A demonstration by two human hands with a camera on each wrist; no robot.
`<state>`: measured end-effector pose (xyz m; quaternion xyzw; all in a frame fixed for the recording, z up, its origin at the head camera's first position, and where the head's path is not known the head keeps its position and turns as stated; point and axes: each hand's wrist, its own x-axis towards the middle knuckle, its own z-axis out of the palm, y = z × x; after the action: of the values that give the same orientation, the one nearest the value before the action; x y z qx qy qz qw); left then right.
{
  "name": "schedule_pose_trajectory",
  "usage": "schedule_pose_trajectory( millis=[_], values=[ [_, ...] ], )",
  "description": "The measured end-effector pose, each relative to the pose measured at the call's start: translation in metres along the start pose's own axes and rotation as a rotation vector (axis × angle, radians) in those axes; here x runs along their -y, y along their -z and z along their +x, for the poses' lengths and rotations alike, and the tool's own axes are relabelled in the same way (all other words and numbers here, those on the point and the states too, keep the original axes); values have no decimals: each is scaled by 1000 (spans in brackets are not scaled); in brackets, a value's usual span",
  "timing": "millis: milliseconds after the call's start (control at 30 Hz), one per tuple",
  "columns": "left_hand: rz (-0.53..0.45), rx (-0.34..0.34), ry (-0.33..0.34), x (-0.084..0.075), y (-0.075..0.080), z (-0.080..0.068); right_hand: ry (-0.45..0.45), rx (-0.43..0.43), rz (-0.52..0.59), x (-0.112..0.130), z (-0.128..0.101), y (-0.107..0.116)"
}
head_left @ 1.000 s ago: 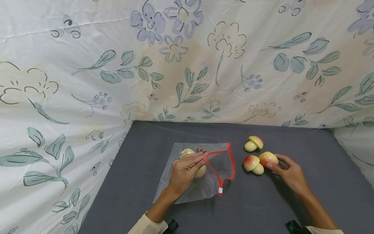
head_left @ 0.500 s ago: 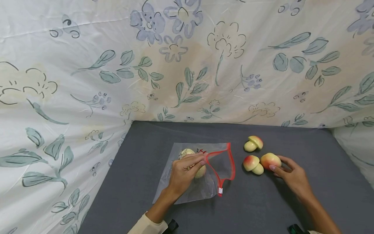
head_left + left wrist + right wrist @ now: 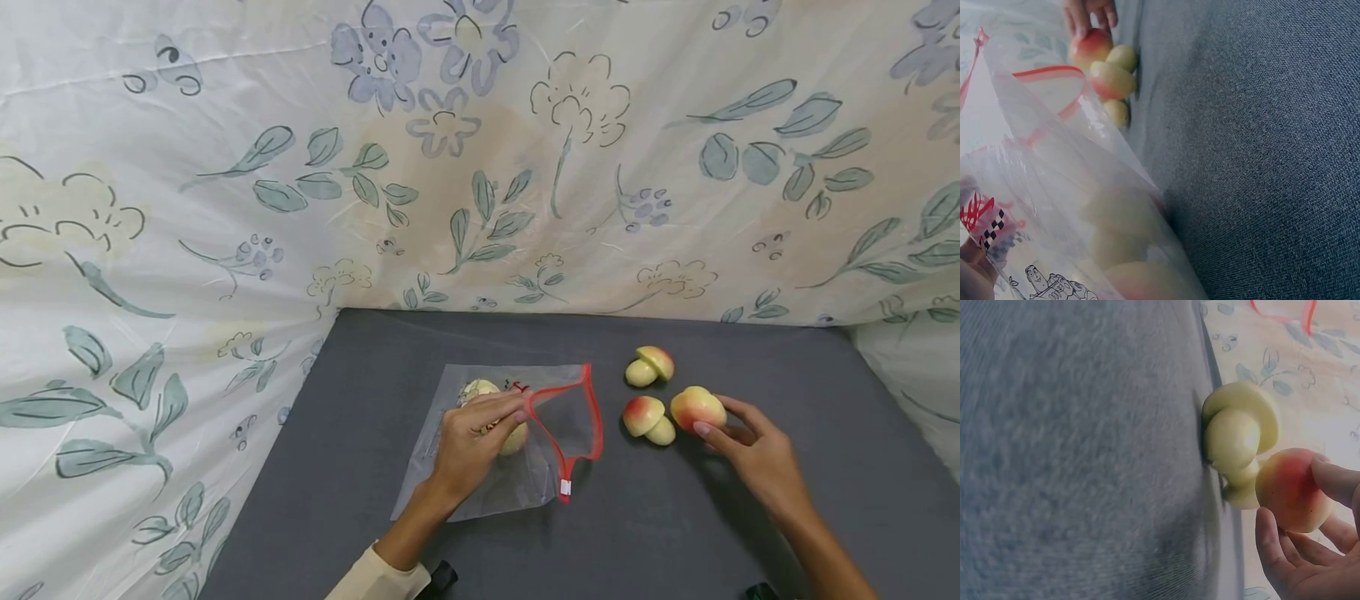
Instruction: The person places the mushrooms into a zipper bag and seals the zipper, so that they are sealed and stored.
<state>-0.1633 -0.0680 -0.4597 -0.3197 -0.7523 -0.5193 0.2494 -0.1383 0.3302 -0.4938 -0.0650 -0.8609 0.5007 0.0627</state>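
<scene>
A clear zip bag with a red zipper strip lies on the grey table. My left hand pinches the bag's upper layer near its mouth. Pale toy mushrooms sit inside the bag, where they show as blurred shapes. My right hand grips a red-and-yellow toy mushroom by its cap, just right of the bag. In the right wrist view my fingers wrap that mushroom.
Two more toy mushrooms lie on the table, one just left of the held one and one behind it. A flowered cloth walls the table at the back and both sides.
My right hand has drawn the gripped mushroom a little right and away from its neighbour. The left hand and the bag have stayed where they were.
</scene>
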Motion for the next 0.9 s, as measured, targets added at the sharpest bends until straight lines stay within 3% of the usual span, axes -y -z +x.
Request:
schedule_pose_trajectory(
  millis=[333,900],
  values=[
    [11,9,5,0,-1,0,67,-9,51,18,-11,-3],
    [-6,14,21,0,-1,0,168,34,38,49,-29,-23]
  ],
)
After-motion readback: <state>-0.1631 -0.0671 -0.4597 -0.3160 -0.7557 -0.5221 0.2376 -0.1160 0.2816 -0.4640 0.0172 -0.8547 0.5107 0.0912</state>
